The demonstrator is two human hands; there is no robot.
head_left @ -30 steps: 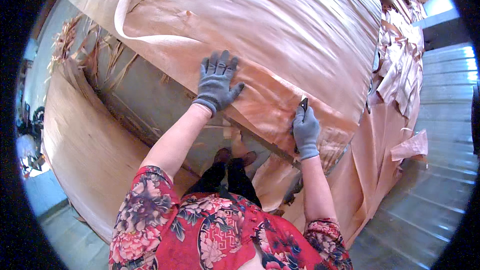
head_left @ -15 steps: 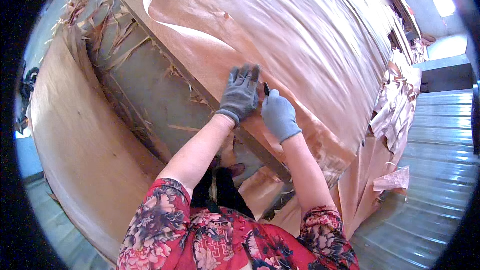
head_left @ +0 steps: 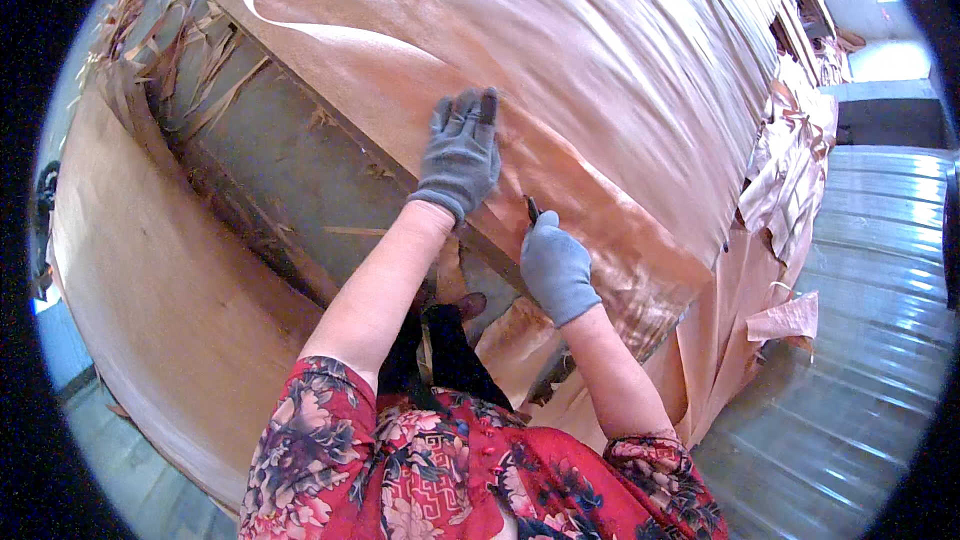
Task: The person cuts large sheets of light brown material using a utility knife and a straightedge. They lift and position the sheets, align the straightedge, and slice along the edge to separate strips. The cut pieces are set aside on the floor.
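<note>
In the head view, a gloved left hand (head_left: 460, 155) is held palm down with fingers extended and close together, nothing gripped in it; it is placed at the orange-brown sheet (head_left: 600, 202), near its near-left edge, though whether the whole palm is pressed flat cannot be told; a gloved right hand (head_left: 557, 268), nearer and to the right, is closed around a small dark tool (head_left: 532, 208), whose tip is pointed away from the body, toward the far side; whether the sheet is touched by that tip cannot be made out.

The orange-brown sheet is laid along the near side of a broad stack of pale, rippled sheets (head_left: 600, 50), by which the far middle of the scene is filled; a pale curling strip (head_left: 335, 35) is seen lying farther off, beyond the left hand; the stack is bordered on its near-left side by a dark straight edge (head_left: 350, 130).

At the left, a large curved sheet (head_left: 170, 270) is seen, with torn scraps (head_left: 190, 65) heaped at its far end; at the right, crumpled sheets (head_left: 790, 155) are hung over the stack's side, and ribbed, translucent panels (head_left: 860, 280) are set beside them.
</note>
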